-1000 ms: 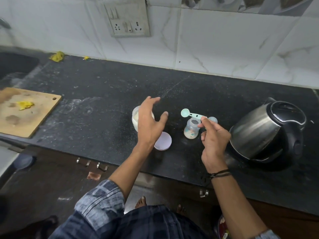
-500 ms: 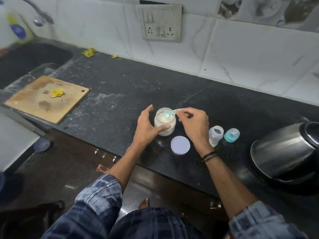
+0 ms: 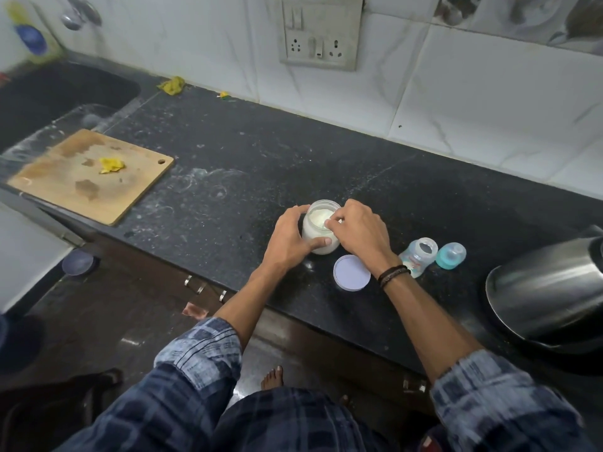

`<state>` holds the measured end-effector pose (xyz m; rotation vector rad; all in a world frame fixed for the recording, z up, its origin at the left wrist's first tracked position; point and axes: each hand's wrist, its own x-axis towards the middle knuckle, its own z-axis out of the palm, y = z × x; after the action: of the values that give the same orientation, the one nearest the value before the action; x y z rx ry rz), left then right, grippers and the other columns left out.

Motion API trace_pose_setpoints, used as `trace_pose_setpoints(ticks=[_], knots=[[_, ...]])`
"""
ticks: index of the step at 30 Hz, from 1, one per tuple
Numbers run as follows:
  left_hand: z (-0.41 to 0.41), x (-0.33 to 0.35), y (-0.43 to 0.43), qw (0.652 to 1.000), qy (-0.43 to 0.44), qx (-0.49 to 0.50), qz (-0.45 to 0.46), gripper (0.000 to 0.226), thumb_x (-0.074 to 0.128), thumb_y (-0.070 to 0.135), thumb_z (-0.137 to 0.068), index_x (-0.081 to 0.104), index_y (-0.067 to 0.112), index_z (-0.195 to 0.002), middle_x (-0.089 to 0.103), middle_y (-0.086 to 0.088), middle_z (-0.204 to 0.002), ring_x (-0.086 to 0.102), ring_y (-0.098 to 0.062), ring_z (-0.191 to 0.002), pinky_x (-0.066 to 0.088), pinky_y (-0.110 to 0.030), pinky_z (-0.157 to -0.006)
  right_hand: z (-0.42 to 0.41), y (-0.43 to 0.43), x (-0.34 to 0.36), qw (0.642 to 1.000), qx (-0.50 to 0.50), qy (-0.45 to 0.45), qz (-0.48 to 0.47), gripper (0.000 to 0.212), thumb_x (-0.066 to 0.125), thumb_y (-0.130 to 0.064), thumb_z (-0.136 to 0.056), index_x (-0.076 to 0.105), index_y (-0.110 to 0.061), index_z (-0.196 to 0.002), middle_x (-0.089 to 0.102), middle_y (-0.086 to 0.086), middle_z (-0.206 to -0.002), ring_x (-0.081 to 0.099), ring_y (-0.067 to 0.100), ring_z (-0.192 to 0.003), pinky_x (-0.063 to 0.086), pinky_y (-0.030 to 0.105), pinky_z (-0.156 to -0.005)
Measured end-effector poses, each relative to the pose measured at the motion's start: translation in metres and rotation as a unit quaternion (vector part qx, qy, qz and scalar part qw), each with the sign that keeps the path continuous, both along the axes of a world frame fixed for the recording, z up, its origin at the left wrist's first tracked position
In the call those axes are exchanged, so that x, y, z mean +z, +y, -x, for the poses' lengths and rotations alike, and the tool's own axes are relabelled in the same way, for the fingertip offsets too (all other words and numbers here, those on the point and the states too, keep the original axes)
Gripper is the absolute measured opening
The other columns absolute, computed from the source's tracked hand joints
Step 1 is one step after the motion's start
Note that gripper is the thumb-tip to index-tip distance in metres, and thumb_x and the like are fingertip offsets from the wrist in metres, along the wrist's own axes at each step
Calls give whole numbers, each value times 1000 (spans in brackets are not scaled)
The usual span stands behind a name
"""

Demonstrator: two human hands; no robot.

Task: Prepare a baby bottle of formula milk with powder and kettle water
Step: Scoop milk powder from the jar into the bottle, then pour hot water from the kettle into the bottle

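Hands meet at powder jar (image 3: 316, 230): left hand (image 3: 287, 238) grips it, right hand (image 3: 359, 230) curls above.

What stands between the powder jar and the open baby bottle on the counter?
Nothing visible stands between the powder jar and the baby bottle. The jar lid lies flat nearer the person, off that line.

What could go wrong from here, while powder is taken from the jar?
The bottle has a narrow mouth and stands apart from the jar; powder may spill on the way.
The lid lies close under the right hand, near the edge of the counter; the arm might knock it off.
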<state>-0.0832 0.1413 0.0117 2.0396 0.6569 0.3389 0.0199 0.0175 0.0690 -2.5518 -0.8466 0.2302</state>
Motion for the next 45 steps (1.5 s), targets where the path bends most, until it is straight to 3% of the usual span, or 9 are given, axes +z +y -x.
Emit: trace_pose_setpoints(ticks=[7,11,16,21,26,33,37,40,45], knots=[[0,-1,2,1000,-6,-1,0,81,95,33,-75,55,17,-143,57,0,-142,51,-17,-132,36,-26,-104,-2,-4,3,999,9,31,-44,29,68,-50,-97,80,-25,-105,57,-7,-100,60,17,-89,42,34,-73],[0,-4,2,1000,-10,3,3,86,96,33,-74,53,17,-147,55,0,-147,48,-18,-138,38,-32,-114,3,-26,-2,976,-55,13,-210,9,71,-36,-95,78,-32,-90,54,-6,-79,56,13,-70,46,32,-63],[5,-12,-4,999,-35,27,30,96,94,35,-76,42,21,-155,43,6,-156,37,-11,-145,28,-23,-113,15,-55,-27,969,-110,36,-220,13,71,-18,-95,76,-22,-83,58,4,-75,57,19,-73,54,42,-72],[20,-22,-37,977,-172,100,-82,53,79,30,-88,54,21,-135,50,12,-135,44,-5,-128,28,-13,-109,30,-83,-50,970,-127,59,-200,8,72,-18,-95,77,-20,-89,61,-2,-80,60,13,-76,54,37,-77],[16,-24,-84,955,-216,-6,-202,34,72,23,-91,59,16,-122,63,-3,-123,51,-18,-117,35,-18,-105,35,-112,-59,969,-155,54,-187,7,73,-18,-96,79,-20,-96,65,-5,-82,61,10,-75,50,30,-70],[-10,-18,-131,971,-166,-124,-121,35,69,30,-94,59,22,-126,58,11,-125,51,-5,-115,45,-24,-100,36,-161,-64,957,-216,38,-191,5,75,-19,-94,77,-23,-92,60,-9,-80,59,5,-74,39,16,-65],[-33,-18,-149,983,-131,-123,-45,48,80,23,-90,59,19,-133,57,11,-129,53,-7,-119,50,-33,-102,30,-188,-61,947,-249,34,-198,8,75,-20,-94,77,-27,-92,60,-6,-80,60,11,-74,48,30,-70],[-49,-16,-159,988,-109,-109,-2,58,84,25,-87,56,22,-138,54,12,-131,52,-5,-122,46,-26,-105,29,-207,-51,945,-256,17,-205,6,75,-20,-95,77,-25,-94,61,-4,-82,61,13,-76,54,37,-74],[-71,-13,-173,991,-77,-87,59,77,89,20,-82,49,13,-148,51,2,-143,52,-13,-130,42,-25,-111,32,-244,-18,942,-233,-102,-219,11,73,-16,-97,76,-13,-107,63,-1,-86,60,14,-73,58,37,-70]])
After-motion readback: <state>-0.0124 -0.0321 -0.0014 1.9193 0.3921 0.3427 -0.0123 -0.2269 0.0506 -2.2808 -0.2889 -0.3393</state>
